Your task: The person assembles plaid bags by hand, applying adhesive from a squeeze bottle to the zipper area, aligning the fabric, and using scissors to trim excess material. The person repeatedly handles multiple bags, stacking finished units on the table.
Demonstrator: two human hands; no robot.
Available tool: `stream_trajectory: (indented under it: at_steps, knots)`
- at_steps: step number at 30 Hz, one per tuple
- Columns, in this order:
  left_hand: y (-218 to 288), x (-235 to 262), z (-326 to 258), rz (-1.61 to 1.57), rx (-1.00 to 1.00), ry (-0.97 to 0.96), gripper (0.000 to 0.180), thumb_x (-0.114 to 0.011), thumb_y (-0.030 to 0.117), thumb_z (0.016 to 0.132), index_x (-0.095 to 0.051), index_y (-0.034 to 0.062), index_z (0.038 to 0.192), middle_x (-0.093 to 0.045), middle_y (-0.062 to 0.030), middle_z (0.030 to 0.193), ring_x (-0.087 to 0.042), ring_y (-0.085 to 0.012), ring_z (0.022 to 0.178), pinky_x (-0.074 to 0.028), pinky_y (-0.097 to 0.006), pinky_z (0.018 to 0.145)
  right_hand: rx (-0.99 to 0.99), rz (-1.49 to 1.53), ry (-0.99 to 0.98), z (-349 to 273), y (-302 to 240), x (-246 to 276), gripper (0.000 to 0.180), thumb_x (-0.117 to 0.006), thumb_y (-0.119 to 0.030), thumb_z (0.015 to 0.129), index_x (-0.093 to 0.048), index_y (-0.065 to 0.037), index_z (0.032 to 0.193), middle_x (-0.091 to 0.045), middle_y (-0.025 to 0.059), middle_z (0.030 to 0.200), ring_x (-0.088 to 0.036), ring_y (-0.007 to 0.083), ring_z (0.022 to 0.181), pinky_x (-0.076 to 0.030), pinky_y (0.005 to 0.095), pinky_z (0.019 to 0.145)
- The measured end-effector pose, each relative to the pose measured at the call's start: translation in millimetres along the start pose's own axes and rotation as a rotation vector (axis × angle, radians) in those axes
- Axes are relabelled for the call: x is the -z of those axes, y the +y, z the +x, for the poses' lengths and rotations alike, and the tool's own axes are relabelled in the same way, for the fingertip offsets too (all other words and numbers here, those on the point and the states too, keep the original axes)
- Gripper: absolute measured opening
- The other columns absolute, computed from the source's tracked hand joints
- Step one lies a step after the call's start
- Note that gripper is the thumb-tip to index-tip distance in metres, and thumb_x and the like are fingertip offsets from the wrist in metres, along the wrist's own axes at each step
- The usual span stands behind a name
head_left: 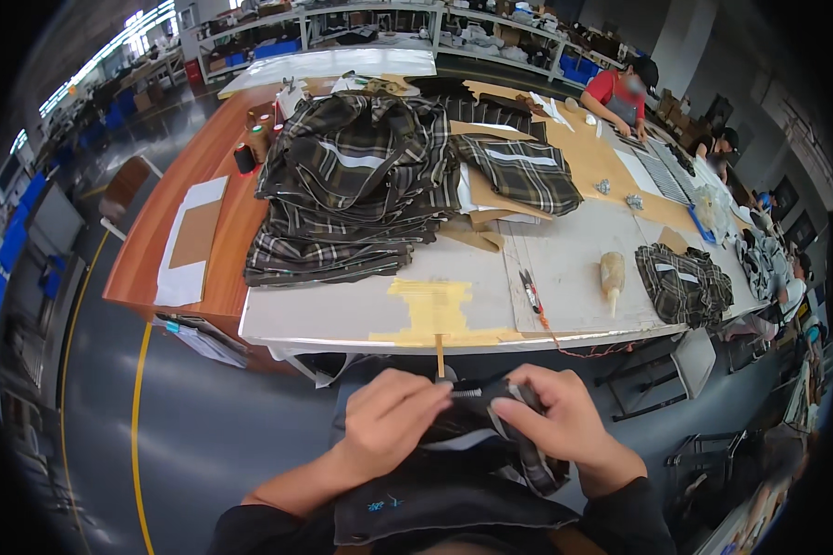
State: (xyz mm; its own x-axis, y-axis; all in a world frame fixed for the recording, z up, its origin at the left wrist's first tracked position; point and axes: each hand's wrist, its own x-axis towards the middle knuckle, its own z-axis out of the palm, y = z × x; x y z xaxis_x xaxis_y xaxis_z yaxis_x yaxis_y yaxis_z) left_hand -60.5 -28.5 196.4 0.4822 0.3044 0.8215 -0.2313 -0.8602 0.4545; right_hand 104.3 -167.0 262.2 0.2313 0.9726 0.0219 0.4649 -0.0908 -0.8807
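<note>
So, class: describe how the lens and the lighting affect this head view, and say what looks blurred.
Head view: fisheye bends the table edge and blackens the corners; window glare washes the upper left; a distant person's face is blurred; the left hand and right hand on the plaid piece stay sharp.

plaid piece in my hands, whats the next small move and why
Probably slide the thin wooden stick further into the plaid piece. The left hand and right hand both pinch the fabric at the table edge, and the stick's tip sits right at the fold.
</note>
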Motion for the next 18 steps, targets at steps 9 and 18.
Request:
stream_trajectory:
  at_steps: [9,18]
  knots:
    - [-34,-51,-49,-0.266,0.451,-0.129,0.03,-0.073,-0.005,0.069,-0.061,0.0002,0.096,-0.064,-0.011,0.088,-0.063,-0.0243,0.08,-0.05,-0.031,0.072,0.026,-0.155,0.158,18,69,-38,0.015,-0.071,-0.01,0.082,-0.06,-0.001,0.082,-0.059,0.0147,0.061,-0.056,0.0271,0.048,-0.041,0.0309,0.045]
    - [-51,-63,-74,-0.199,0.579,-0.069,0.03,-0.073,-0.007,0.064,-0.061,-0.0006,0.091,-0.061,-0.0104,0.086,-0.061,-0.0284,0.082,-0.05,-0.035,0.074,-0.036,-0.117,0.123,23,96,-53,0.018,-0.075,-0.008,0.078,-0.06,0.0,0.08,-0.056,0.0113,0.061,-0.047,0.0182,0.046,-0.037,0.0276,0.045]
